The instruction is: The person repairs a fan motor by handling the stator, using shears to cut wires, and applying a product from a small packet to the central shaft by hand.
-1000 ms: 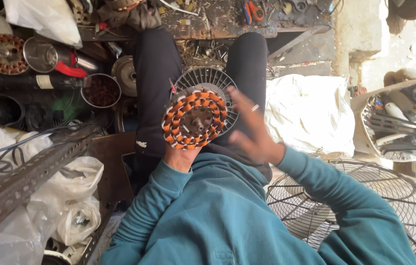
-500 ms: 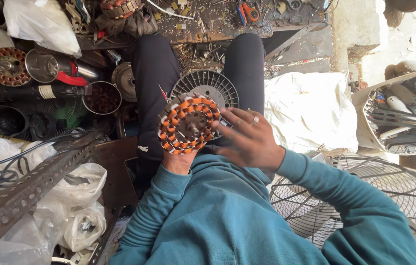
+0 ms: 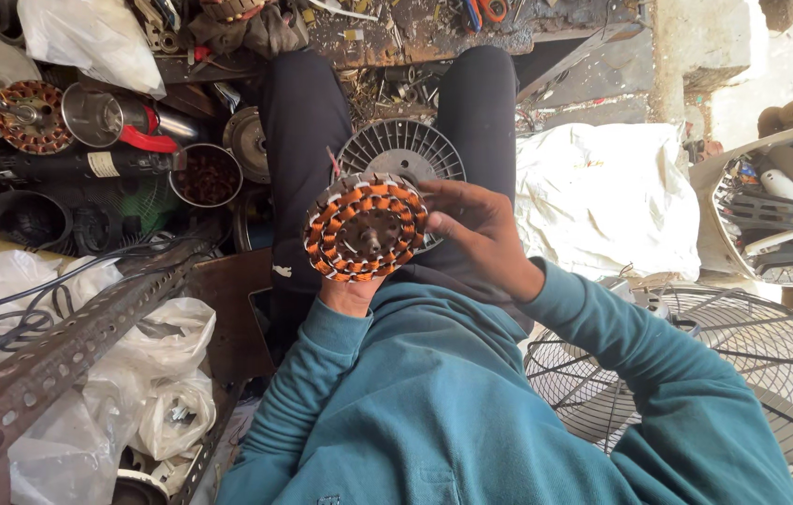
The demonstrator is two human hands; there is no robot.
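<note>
Stator (image 3: 366, 228), a round fan-motor core wound with orange copper coils, is held up over the lap, between the two dark-trousered legs and in front of a grey ribbed motor cover (image 3: 403, 150). At far left, a second wound stator (image 3: 33, 116) is seen among metal cups and cans, with a red-handled tool (image 3: 146, 140) just beside it. Below these, a rusty perforated angle bar (image 3: 60, 351) is laid across crumpled plastic bags (image 3: 158, 374) and black cable. The left hand (image 3: 350, 292) is closed on the stator from beneath, its palm and fingers largely hidden behind the core. The right hand (image 3: 473, 229) is held against the stator's right edge, fingers curled, with the fingertips (image 3: 426, 198) touching the outer ring of coils; nothing else is gripped by it. Both arms are covered by teal sleeves. Right of the legs, a white cloth (image 3: 602, 196) is spread on the ground. At lower right, a wire fan guard (image 3: 752, 374) is noted, and at far right a pale tray of tools (image 3: 780, 201).
</note>
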